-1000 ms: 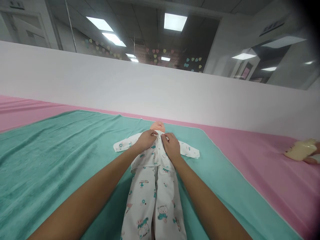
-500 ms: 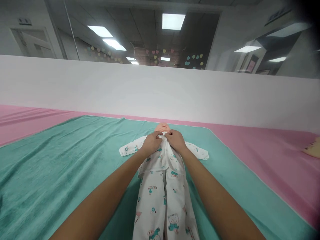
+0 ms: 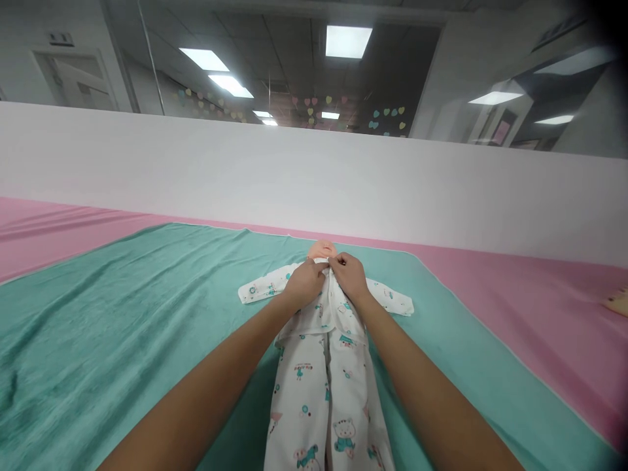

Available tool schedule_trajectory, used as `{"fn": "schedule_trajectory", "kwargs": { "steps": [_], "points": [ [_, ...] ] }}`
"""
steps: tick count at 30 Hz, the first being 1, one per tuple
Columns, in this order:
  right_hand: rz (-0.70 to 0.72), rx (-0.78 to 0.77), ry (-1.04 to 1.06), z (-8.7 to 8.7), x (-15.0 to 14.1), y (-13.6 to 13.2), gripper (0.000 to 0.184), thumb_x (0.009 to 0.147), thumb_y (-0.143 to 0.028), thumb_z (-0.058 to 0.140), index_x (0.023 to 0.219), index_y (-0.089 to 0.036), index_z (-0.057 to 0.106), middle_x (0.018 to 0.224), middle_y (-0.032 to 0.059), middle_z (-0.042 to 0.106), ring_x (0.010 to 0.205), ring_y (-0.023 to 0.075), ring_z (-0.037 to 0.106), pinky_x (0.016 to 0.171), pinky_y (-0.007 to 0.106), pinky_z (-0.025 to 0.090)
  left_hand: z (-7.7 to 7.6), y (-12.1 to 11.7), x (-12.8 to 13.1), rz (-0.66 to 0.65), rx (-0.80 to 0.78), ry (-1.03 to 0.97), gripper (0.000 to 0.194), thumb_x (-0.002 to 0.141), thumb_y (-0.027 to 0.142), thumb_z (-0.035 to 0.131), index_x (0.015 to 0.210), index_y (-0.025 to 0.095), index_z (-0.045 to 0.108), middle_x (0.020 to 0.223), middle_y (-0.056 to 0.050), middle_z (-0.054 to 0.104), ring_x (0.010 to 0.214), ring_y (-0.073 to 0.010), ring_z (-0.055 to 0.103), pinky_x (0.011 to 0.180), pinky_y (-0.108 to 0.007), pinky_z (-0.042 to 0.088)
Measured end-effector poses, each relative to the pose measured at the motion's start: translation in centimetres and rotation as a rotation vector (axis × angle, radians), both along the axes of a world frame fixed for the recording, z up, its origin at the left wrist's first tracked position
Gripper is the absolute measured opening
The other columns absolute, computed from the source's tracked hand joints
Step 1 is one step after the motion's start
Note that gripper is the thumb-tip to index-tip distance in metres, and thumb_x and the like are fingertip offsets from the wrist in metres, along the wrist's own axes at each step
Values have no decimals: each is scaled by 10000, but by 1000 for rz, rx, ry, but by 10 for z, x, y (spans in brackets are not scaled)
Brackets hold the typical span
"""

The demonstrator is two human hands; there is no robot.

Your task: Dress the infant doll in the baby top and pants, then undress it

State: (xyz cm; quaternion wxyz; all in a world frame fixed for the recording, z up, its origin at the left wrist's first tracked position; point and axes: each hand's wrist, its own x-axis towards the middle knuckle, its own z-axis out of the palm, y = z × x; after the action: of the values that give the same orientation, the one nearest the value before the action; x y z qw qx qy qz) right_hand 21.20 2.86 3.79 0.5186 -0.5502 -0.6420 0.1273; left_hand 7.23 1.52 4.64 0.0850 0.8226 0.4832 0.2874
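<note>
A baby doll (image 3: pixel 321 248) lies on its back, head away from me, dressed in a white printed baby shirt (image 3: pixel 314 318) and matching trousers (image 3: pixel 301 392). My left hand (image 3: pixel 308 282) pinches the shirt's front edge at the neckline. Right beside it my right hand (image 3: pixel 349 275) pinches the opposite edge, so the fingertips of both meet just below the doll's chin. Whatever fastener may be there is hidden by my fingers. The shirt's sleeves (image 3: pixel 392 297) stretch out to both sides.
A green blanket (image 3: pixel 147 314) lies under the doll, over a pink sheet (image 3: pixel 540 307). Behind stands a low white wall (image 3: pixel 294 176) with a glass window (image 3: pixel 294 72) above. At the right edge a beige object (image 3: pixel 619 302) shows in part.
The view has shifted slightly, moving the scene a little to the right. My fingertips have come closer together at the shirt's neckline.
</note>
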Motion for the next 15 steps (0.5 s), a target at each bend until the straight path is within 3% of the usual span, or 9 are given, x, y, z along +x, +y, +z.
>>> {"fn": "schedule_trajectory", "kwargs": {
  "steps": [6,10,13,15],
  "points": [
    [-9,12,-50,-2,-3,-7,330,809,-427,429,648,-194,600,704,6,604,669,146,512,647,264,393,-4,3,-1,125,-87,-146,388,833,154,356,1162,138,561,1115,-106,615,1038,-208,552,887,-285,416],
    [25,114,-169,-10,-5,-27,289,851,-352,418,794,-219,668,928,41,646,899,183,552,828,321,415,-14,-3,0,199,186,-13,385,860,171,339,1194,192,530,1181,-109,551,1045,-224,546,856,-343,450],
    [118,150,-238,-22,-4,-55,323,890,-339,385,1085,-233,621,1189,46,586,1131,202,484,978,384,360,-21,-3,0,102,377,88,398,843,170,393,1215,245,513,1325,-65,460,1181,-244,448,917,-388,420],
    [171,126,-296,-30,-2,-77,385,897,-348,387,1236,-221,520,1338,55,471,1249,211,394,1042,423,310,-24,0,-2,-4,388,110,391,851,155,372,1195,243,535,1337,-23,473,1244,-223,391,974,-380,387]
  ]
}}
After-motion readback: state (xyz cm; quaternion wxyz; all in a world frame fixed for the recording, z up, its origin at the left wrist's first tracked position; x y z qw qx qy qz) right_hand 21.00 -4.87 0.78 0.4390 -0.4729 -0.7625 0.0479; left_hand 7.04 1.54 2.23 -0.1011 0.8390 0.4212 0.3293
